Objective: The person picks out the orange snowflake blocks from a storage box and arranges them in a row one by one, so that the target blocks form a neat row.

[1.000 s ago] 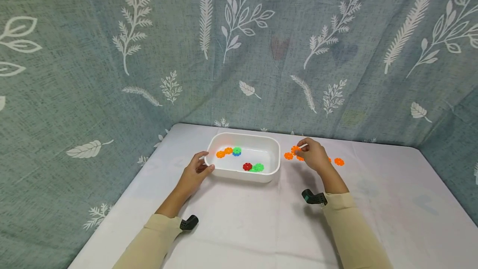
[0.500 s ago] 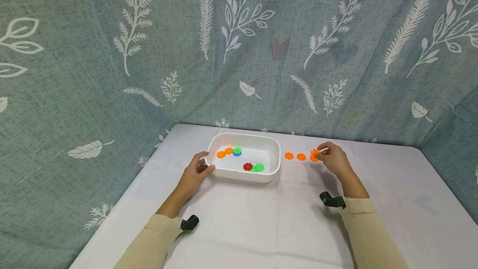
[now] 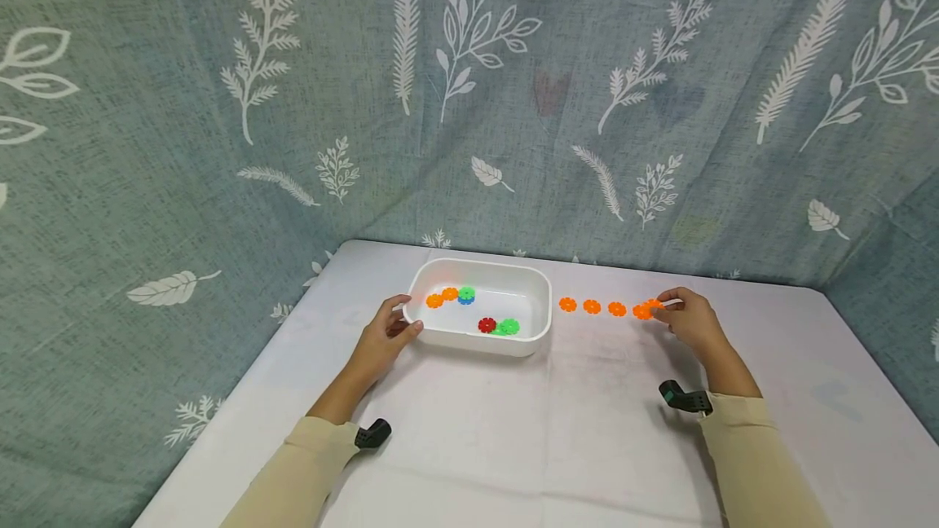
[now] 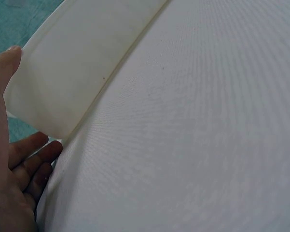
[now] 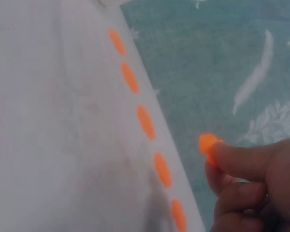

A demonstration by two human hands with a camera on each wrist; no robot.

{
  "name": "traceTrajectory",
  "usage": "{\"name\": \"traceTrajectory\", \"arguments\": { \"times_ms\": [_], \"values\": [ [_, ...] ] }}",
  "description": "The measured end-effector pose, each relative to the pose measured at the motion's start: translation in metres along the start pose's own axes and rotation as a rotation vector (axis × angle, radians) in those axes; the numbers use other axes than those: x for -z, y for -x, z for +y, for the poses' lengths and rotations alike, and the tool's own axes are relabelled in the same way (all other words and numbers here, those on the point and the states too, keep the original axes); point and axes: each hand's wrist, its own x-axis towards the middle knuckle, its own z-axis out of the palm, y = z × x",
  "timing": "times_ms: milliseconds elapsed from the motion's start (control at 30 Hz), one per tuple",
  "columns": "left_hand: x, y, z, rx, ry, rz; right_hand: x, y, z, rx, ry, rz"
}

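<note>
My right hand (image 3: 693,320) pinches an orange flower-shaped disc (image 5: 208,143) between thumb and fingertips, above the right end of a row. That row is several matching orange discs (image 3: 592,307) lying on the white tablecloth; the right wrist view shows the disc (image 5: 179,215) nearest the hand, which the hand covers in the head view. My left hand (image 3: 381,334) holds the left end of a white plastic tub (image 3: 469,342), thumb at the rim, fingers around the end. Inside lie orange discs (image 3: 435,301), a green disc (image 3: 466,292) over a blue one, a red disc (image 3: 487,324) and green ones (image 3: 509,326).
The table (image 3: 469,438) is covered with a white cloth. Behind it and at the left hangs a grey-green curtain (image 3: 367,186) with white leaf prints, close to the table's back edge. Black cameras (image 3: 682,398) sit on both wrists.
My right hand has moved rightward along the row with the pinched orange disc, uncovering more discs on the cloth. The left hand and the tub stay in place.
</note>
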Motion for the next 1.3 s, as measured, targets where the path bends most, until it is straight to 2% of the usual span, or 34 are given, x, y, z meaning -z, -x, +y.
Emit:
{"name": "traceTrajectory", "arguments": {
  "times_ms": [300, 500, 700, 933, 1100, 1300],
  "values": [
    [0.0, 0.0, -0.001, -0.003, 0.007, 0.002, 0.019, 0.0, 0.02, -0.031, 0.014, -0.01],
    [0.0, -0.001, 0.0, -0.004, 0.012, 0.003, 0.03, -0.003, 0.027, -0.05, 0.061, 0.02],
    [0.001, -0.002, 0.0, 0.014, 0.015, -0.007, 0.033, -0.01, 0.037, -0.096, 0.114, 0.034],
    [0.002, -0.002, 0.002, 0.013, 0.018, -0.01, 0.039, -0.015, 0.046, -0.109, 0.168, 0.044],
    [0.002, -0.001, 0.003, 0.018, 0.014, -0.016, 0.04, -0.018, 0.048, -0.163, 0.193, 0.038],
    [0.001, 0.0, 0.003, 0.02, 0.016, -0.016, 0.038, -0.021, 0.052, -0.152, 0.238, 0.062]
  ]
}}
